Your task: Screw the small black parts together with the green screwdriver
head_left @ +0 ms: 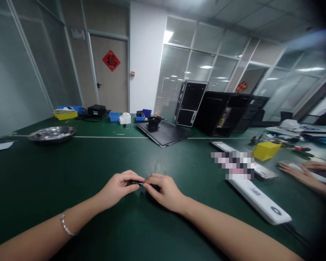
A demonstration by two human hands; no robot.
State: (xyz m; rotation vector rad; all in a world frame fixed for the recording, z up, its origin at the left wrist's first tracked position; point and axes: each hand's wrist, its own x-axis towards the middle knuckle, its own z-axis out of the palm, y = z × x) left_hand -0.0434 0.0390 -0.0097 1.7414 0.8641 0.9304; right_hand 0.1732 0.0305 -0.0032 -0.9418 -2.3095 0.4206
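Close together over the green table (97,170), my left hand (121,186) and my right hand (163,190) meet fingertip to fingertip. Between them is a small slim dark object (136,182) with a thin pale or metallic bit near its middle. Thumb and fingers of my left hand pinch its left end. My right hand closes round the right end, where a dark part shows under the fingers. The fingers cover most of it, so its kind cannot be made out.
A white power strip (260,199) lies to the right, partly pixelated. Beyond it are a yellow box (266,150) and another person's hands (306,174). Further back stand a black flat panel (165,132), computer cases (191,103), a metal bowl (53,134) and small blue bins (114,116).
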